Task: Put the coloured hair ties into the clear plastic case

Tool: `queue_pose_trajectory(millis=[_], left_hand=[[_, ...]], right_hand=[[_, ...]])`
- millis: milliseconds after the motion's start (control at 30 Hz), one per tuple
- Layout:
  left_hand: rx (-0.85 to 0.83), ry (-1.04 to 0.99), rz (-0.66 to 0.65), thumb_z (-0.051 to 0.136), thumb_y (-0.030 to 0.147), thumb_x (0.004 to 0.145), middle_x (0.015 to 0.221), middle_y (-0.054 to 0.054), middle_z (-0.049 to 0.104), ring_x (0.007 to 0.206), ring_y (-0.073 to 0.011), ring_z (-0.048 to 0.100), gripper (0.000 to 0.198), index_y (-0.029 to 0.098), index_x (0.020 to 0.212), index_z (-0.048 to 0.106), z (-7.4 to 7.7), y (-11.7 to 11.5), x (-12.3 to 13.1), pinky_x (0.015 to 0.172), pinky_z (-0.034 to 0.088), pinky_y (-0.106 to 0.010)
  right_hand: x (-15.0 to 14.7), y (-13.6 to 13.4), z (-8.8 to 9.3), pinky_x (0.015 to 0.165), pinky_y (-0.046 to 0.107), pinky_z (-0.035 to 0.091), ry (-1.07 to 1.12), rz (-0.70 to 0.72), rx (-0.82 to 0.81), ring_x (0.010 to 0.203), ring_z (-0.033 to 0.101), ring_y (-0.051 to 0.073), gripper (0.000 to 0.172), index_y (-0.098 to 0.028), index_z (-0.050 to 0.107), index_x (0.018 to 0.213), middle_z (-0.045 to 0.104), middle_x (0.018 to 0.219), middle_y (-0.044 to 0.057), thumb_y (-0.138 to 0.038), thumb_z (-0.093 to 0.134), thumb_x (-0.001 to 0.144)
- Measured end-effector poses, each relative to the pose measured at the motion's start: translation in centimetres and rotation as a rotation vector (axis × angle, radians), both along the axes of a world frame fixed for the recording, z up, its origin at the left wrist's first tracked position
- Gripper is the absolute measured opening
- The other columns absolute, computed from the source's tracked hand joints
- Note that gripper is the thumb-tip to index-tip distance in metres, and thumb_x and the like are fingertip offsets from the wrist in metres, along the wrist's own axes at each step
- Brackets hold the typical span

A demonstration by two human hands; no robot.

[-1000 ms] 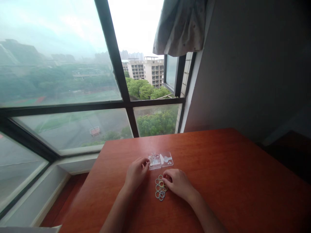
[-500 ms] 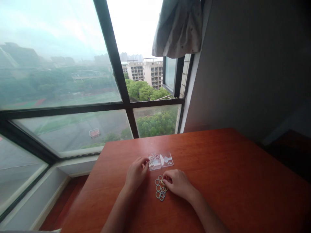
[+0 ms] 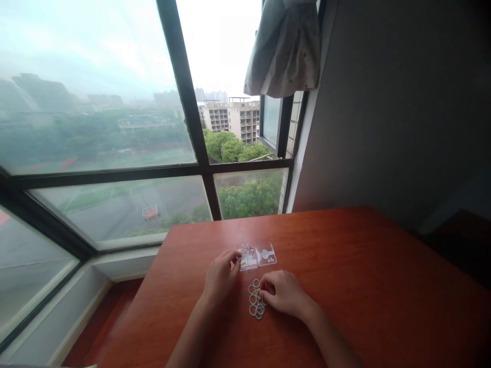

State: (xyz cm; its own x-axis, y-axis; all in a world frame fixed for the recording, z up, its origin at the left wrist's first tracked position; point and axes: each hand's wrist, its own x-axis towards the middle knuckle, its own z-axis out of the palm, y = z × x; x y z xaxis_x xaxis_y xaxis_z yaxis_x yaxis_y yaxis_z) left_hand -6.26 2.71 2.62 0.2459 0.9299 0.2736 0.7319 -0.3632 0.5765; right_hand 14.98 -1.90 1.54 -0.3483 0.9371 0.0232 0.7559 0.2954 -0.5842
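Right hand [image 3: 284, 294] easing over the rings [image 3: 255, 300], left hand [image 3: 220, 276] staying put

Since a second ago, the right thumb is covering more of the pile's right side, while the whole view is shifting slightly. Those rings are lying loosely overlapped on the worktop [image 3: 330, 260], farther from its far edge than the clear case [image 3: 264, 254], which is lying open with small shiny pieces [image 3: 247, 250] in its left half. Right thumb and forefinger are bending together at the pile; whether they are pinching a ring, I cannot tell. Left fingers are curling at the case's left side, their hold equally unclear. Overlapping rings could be dragging one another if pulled sideways; a left-hand nudge could be scattering the pieces.
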Motion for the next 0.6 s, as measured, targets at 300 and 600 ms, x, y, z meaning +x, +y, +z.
queue_pose_trajectory(millis=[300,600], left_hand=[[0.001,0.001,-0.026,0.047,0.024,0.086,0.080,-0.003,0.067,0.066,-0.0158,0.057,0.019,0.020,0.090,0.065,0.2,-0.3,0.5,0.061,0.040,-0.026],[-0.040,-0.080,-0.283,0.052,0.033,0.090,0.078,-0.003,0.063,0.062,-0.0120,0.052,0.020,0.021,0.092,0.067,2.0,-2.1,2.4,0.059,0.040,-0.022]], right_hand=[[0.2,0.3,-0.5,0.057,0.021,0.034,0.047,-0.002,-0.012,0.063,0.060,0.013,0.011,-0.022,0.070,0.080,0.069,0.070,-0.002,-0.026,0.060,0.079],[-0.1,0.8,-1.5,0.064,0.024,0.037,0.215,-0.087,0.087,0.072,0.061,0.017,0.015,-0.021,0.054,0.091,0.067,0.080,0.002,-0.030,0.042,0.094]])
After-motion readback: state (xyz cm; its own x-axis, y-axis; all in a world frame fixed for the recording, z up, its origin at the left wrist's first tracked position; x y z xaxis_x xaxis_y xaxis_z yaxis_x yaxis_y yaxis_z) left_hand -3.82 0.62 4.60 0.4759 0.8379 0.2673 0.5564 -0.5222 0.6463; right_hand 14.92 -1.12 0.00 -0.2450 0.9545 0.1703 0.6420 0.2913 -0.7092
